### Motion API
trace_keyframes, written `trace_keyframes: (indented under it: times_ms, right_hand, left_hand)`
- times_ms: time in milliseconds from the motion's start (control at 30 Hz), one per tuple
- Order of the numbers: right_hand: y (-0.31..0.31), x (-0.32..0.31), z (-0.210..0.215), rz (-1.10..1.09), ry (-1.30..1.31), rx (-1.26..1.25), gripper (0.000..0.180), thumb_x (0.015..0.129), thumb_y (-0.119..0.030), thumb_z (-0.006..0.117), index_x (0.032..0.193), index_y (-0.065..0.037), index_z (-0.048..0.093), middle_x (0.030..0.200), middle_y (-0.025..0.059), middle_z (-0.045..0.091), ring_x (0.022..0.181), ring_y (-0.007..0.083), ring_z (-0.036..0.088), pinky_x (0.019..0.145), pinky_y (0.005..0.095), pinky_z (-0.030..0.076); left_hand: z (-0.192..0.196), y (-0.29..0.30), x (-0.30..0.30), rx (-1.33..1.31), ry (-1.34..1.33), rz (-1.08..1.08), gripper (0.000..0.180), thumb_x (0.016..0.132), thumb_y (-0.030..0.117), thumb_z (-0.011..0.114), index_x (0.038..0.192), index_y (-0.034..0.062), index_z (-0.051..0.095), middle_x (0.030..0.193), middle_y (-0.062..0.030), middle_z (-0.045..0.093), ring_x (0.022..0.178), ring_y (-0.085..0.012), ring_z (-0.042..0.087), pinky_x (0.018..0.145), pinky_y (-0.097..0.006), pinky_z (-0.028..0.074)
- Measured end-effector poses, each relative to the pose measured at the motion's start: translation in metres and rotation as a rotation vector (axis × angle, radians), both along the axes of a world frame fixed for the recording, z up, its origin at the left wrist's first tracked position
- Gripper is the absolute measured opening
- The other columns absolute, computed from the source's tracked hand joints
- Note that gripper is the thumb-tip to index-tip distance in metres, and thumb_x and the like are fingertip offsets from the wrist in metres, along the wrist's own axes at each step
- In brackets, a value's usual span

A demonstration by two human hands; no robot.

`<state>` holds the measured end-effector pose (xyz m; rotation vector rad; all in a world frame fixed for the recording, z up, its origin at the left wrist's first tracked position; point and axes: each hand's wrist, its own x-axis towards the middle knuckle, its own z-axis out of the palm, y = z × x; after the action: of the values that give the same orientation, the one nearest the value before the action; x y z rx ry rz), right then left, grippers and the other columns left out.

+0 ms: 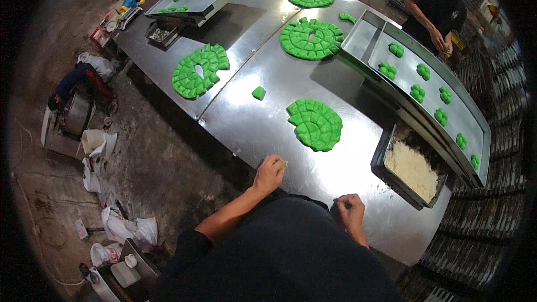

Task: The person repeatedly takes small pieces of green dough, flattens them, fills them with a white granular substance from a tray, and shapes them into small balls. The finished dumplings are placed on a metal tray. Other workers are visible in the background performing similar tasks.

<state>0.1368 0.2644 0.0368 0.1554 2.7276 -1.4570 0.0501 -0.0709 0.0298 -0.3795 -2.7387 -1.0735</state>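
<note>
One small bright green dough piece [283, 165] peeks from the curled fingers of the left hand [269, 174], pinched at the steel table's [268, 128] near edge. Nearby, the right hand [351, 210] is clenched; whether it grips anything I cannot tell. Beyond lie a scored green dough disc [316, 124] and a tray of white flour [411, 169].

A long steel table [263, 128] carries four scored green dough rounds [315, 124], one loose green piece [258, 93], long metal trays [425, 86], and a dark tray of white shreds [411, 169].
</note>
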Motion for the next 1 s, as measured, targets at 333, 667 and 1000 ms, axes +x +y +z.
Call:
trace_keyframes:
  times_ms: [333,667,1000]
  right_hand:
    - [-0.028,-0.144,-0.009,0.12,0.301,0.427,0.022,0.08,-0.026,0.075,0.093,-0.008,0.073,0.109,0.0121,0.065,0.1,0.0323,0.059,0.085,0.0434,0.049]
    - [0.001,-0.134,0.227,-0.523,0.972,-0.249,0.038,0.09,-0.015,0.074,0.059,-0.003,0.055,0.053,0.0045,0.051,0.049,0.0088,0.044,0.047,0.0303,0.037]
    - [0.002,-0.073,0.137,-0.256,0.351,-0.577,0.047,0.094,-0.027,0.069,0.059,0.002,0.059,0.049,-0.003,0.048,0.046,0.0056,0.04,0.044,0.0275,0.033]
  left_hand:
    - [0.02,0.024,-0.004,-0.097,-0.267,0.003,0.022,0.081,0.003,0.067,0.103,0.0044,0.071,0.113,-0.0146,0.064,0.1,-0.0324,0.062,0.088,-0.04,0.05]
    - [0.227,0.21,-0.046,1.119,-0.502,-0.385,0.022,0.097,0.014,0.065,0.1,-0.0068,0.067,0.096,-0.0045,0.068,0.093,-0.0111,0.06,0.084,-0.024,0.046]
    - [0.153,0.238,-0.047,1.113,-0.95,0.061,0.05,0.101,0.054,0.05,0.071,0.0148,0.056,0.063,0.0022,0.048,0.058,-0.0105,0.045,0.053,-0.028,0.038]
